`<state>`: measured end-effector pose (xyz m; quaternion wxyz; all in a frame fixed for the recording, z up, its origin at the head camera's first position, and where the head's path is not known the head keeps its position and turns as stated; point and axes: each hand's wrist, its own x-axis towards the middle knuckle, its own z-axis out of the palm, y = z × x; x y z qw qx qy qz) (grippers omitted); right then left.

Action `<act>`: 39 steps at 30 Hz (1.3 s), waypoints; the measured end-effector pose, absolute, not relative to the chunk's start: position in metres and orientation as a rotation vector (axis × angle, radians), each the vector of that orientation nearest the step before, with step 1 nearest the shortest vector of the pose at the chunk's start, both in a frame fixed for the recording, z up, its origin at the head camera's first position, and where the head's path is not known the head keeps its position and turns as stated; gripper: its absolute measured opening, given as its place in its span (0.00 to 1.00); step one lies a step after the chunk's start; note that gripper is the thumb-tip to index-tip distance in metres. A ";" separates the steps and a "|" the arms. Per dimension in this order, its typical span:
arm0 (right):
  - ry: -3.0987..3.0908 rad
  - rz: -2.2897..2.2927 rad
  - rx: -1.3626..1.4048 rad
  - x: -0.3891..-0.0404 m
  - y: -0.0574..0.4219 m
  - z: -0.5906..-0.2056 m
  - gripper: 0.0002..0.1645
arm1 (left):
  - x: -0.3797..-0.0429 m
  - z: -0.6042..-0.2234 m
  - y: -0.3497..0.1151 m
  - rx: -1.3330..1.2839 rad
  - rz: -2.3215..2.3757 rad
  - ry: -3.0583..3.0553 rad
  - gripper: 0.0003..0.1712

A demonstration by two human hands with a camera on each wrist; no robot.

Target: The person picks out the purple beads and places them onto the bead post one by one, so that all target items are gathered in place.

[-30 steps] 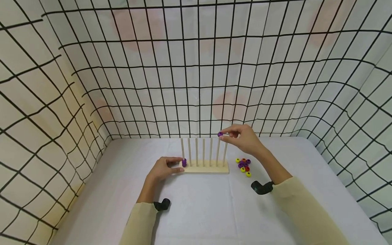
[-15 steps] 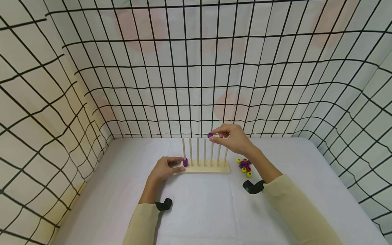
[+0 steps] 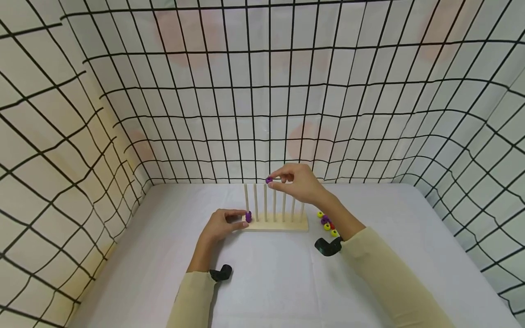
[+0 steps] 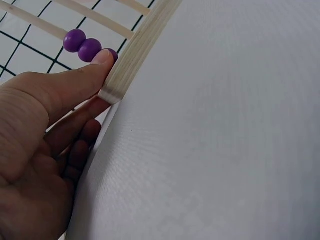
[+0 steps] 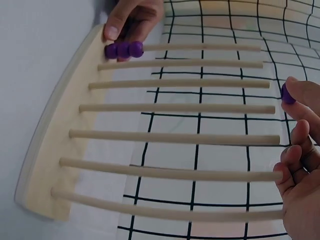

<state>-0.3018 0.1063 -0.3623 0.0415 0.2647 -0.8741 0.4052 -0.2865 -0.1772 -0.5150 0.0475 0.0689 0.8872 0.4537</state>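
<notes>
head view, and from where i stand the right hand point(image 3: 301, 184) is up at the level of the peg tips, holding 1 purple bead point(image 3: 268, 180) in a narrow pinch between thumb and index finger. what counts most, i judge, is how that bead sits against the 7 upright pegs point(image 3: 274, 205): it is on the left side of the hand, by the top of peg 3 point(image 3: 265, 205), counting from the left. the right wrist view shows a slim gap there, so bead and tip look apart; which way the bead's hole points, i cannot tell

peg 1 point(image 3: 246, 198) stands 2 places further left, with a stack of 3 purple beads point(image 3: 248, 217) at its foot; the tips of pegs 2 and 3 lie along that side. the wooden stand point(image 3: 283, 226) runs left to right, its pegs vertical. the right hand is nearer the tips, the left hand point(image 3: 219, 225) nearer the base, gripping its left end with the thumb on the near side, just beside the stack

right of the stand, loose beads point(image 3: 326, 226) in yellow, purple and red lie on the white cloth point(image 3: 270, 278), partly hidden by the right forearm. a black grid point(image 3: 269, 115) rises behind, well apart from the hands
</notes>
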 end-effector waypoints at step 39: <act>-2.797 1.126 0.911 -0.307 0.047 -0.360 0.17 | -0.290 -0.515 -0.177 0.202 1.341 2.733 0.27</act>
